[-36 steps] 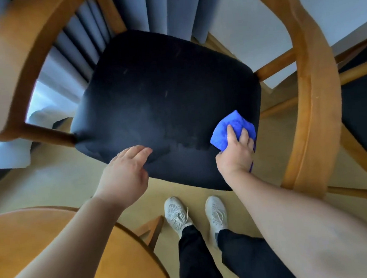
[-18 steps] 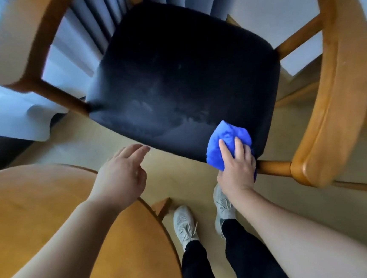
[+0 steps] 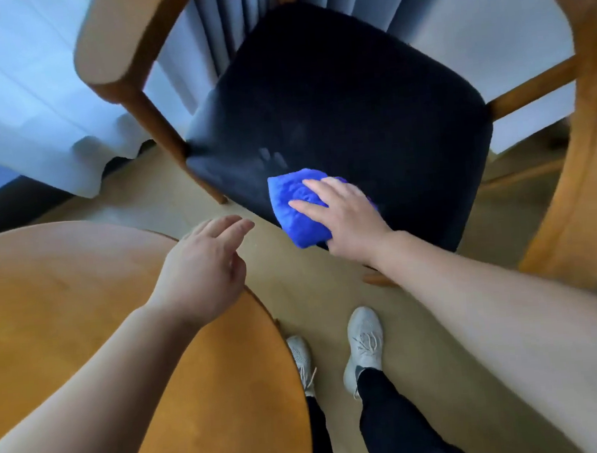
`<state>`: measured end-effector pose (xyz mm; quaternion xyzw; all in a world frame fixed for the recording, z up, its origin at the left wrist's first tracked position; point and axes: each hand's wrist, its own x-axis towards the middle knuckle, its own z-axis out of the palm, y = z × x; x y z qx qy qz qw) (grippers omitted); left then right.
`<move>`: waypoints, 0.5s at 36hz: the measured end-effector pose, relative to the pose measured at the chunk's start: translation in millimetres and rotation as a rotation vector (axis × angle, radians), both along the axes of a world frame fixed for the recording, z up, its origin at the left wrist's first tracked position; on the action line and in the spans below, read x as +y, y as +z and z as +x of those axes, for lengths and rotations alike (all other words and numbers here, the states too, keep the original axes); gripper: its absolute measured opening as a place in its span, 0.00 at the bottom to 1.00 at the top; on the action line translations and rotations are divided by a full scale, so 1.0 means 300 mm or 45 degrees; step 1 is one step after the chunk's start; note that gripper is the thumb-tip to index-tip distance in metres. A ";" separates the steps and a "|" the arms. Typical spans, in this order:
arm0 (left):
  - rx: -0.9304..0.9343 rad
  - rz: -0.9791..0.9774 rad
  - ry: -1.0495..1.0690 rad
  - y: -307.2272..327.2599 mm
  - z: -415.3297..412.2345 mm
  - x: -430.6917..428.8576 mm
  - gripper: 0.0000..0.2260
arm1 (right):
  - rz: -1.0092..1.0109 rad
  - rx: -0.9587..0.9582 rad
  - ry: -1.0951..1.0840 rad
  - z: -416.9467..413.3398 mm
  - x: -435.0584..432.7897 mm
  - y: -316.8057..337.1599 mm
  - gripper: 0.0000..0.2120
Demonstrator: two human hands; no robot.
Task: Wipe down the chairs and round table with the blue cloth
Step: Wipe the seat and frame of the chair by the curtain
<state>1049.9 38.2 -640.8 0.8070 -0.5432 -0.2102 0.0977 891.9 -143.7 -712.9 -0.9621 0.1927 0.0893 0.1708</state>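
Fingers (image 3: 309,205) of the right hand (image 3: 350,218) lie almost straight and spread, pressing the bunched blue cloth (image 3: 293,205) onto the front edge of the dark upholstered seat (image 3: 332,89) of the wooden armchair (image 3: 595,164). The cloth's long axis runs from that edge inward. The left hand (image 3: 203,267) hangs relaxed and holds nothing, left of the seat over the round wooden desk (image 3: 61,301). Beige floor (image 3: 313,290) lies below the seat, and pale curtains (image 3: 25,87) hang behind it.

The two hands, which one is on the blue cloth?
The right hand: its flat fingers press the blue cloth onto the dark chair seat. The left hand holds nothing, over the round table edge.
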 end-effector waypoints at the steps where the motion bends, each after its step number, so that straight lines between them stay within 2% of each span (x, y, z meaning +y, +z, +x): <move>1: -0.005 -0.017 0.018 0.000 0.003 0.013 0.21 | -0.028 0.065 0.131 0.055 -0.028 0.004 0.36; 4: -0.030 -0.059 0.073 -0.005 0.012 0.054 0.21 | -0.169 0.124 0.498 0.206 -0.081 0.011 0.34; 7: -0.031 -0.064 0.120 -0.022 0.013 0.082 0.22 | -0.291 0.189 0.679 0.313 -0.092 0.013 0.34; 11: -0.029 -0.083 0.171 -0.038 0.005 0.095 0.23 | -0.322 0.275 0.645 0.351 -0.074 -0.007 0.35; 18: -0.011 -0.065 0.227 -0.041 -0.021 0.106 0.22 | -0.269 0.395 0.545 0.261 -0.018 -0.036 0.34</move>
